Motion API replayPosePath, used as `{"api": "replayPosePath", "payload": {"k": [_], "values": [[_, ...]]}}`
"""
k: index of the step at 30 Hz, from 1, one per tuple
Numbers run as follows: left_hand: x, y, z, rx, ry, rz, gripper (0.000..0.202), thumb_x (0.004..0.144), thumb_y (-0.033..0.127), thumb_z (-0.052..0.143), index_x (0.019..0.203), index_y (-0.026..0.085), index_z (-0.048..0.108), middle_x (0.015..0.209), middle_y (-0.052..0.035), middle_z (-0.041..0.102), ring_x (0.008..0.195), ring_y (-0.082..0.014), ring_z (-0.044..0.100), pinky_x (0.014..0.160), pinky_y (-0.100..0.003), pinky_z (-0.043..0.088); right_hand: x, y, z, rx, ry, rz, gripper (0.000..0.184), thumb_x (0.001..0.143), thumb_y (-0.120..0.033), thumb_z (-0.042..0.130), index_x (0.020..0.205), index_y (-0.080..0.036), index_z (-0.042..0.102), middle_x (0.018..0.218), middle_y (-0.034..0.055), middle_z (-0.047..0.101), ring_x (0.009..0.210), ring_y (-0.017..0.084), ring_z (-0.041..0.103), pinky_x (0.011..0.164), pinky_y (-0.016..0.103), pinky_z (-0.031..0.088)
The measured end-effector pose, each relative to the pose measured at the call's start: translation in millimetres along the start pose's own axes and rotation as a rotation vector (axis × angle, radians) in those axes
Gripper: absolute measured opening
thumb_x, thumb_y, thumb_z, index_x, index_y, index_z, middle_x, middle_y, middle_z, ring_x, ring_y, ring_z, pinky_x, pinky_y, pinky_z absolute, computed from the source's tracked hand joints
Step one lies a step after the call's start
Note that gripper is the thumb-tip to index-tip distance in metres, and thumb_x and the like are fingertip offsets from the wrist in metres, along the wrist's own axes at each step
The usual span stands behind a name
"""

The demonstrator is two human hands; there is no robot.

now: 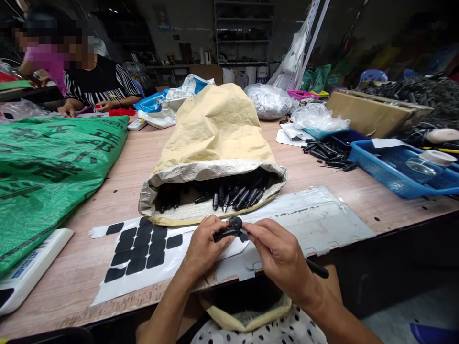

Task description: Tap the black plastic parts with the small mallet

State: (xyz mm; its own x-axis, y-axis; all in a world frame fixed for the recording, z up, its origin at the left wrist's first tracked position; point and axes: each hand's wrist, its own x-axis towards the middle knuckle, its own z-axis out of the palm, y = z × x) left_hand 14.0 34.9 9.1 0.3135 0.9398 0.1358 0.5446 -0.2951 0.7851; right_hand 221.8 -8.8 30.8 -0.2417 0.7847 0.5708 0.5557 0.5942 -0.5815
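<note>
Fingers of the left hand (pixel 204 241) and right hand (pixel 278 253) pinch a small black plastic part (pixel 231 230) between them, above the bench (pixel 118 191) edge. The part is dark, with a round knob on top and a slim arm. Just beyond the fingers gapes a tan sack (pixel 215 143) of similar black pieces; left lies a sheet of black pads (pixel 143 248).

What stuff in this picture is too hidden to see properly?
Head view:
- The small black part: the left hand and right hand cover most of it.
- Black pieces inside the tan sack: its rim shadows them, too many to count.
- The white device: cut off by the left edge.
- The far shelves: too dim and small.
</note>
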Motion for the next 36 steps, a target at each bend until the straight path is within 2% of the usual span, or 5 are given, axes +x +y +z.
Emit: {"api": "replayPosePath", "payload": {"k": [5, 10, 19, 27, 36], "values": [[0, 2, -0.1, -0.014, -0.005, -0.003, 0.005, 0.086, 0.021, 0.069, 0.082, 0.022, 0.072, 0.082, -0.0014, 0.057, 0.087, -0.0203, 0.057, 0.077, -0.032, 0.044, -3, 3, 6, -0.118, -0.105, 0.003, 0.046, 0.094, -0.002, 0.044, 0.129, -0.023, 0.065, 0.091, 0.0053, 0.064, 0.086, 0.018, 0.061, 0.076, 0.032, 0.054], [0, -2, 0.5, -0.019, -0.005, -0.003, 0.011, 0.086, 0.022, 0.071, 0.096, 0.023, 0.076, 0.088, -0.0026, 0.061, 0.091, -0.0210, 0.058, 0.083, -0.033, 0.044, -1, 4, -4, -0.043, 0.036, 0.029, 0.044, 0.096, -0.005, 0.048, 0.133, -0.025, 0.063, 0.097, 0.0062, 0.066, 0.092, 0.019, 0.062, 0.081, 0.034, 0.054], [0, 1, 0.0, -0.002, 0.004, 0.004, 0.016, 0.086, 0.022, 0.069, 0.101, 0.022, 0.075, 0.090, -0.0027, 0.062, 0.092, -0.0208, 0.060, 0.083, -0.032, 0.045, -5, 15, -9, -0.080, 0.034, 0.072, 0.038, 0.097, -0.008, 0.050, 0.128, -0.024, 0.065, 0.098, 0.0061, 0.068, 0.094, 0.019, 0.064, 0.083, 0.033, 0.053], [-2, 1, -3.7, 0.011, -0.010, 0.004, 0.018, 0.092, 0.029, 0.063, 0.105, 0.021, 0.074, 0.094, -0.0042, 0.066, 0.095, -0.0222, 0.061, 0.084, -0.033, 0.045, -17, 66, -47, -0.430, 0.110, 0.172, 0.025, 0.098, -0.019, 0.056, 0.117, -0.024, 0.071, 0.094, 0.0036, 0.070, 0.092, 0.020, 0.065, 0.084, 0.034, 0.051], [-3, -3, -2.7, 0.020, -0.023, 0.019, 0.030, 0.104, 0.036, 0.045, 0.099, 0.020, 0.069, 0.095, -0.0046, 0.064, 0.097, -0.0225, 0.057, 0.089, -0.036, 0.042, -31, 98, -48, -0.668, 0.136, 0.195, 0.023, 0.094, -0.017, 0.059, 0.112, -0.023, 0.073, 0.089, 0.0033, 0.069, 0.089, 0.021, 0.061, 0.084, 0.034, 0.048]]}}
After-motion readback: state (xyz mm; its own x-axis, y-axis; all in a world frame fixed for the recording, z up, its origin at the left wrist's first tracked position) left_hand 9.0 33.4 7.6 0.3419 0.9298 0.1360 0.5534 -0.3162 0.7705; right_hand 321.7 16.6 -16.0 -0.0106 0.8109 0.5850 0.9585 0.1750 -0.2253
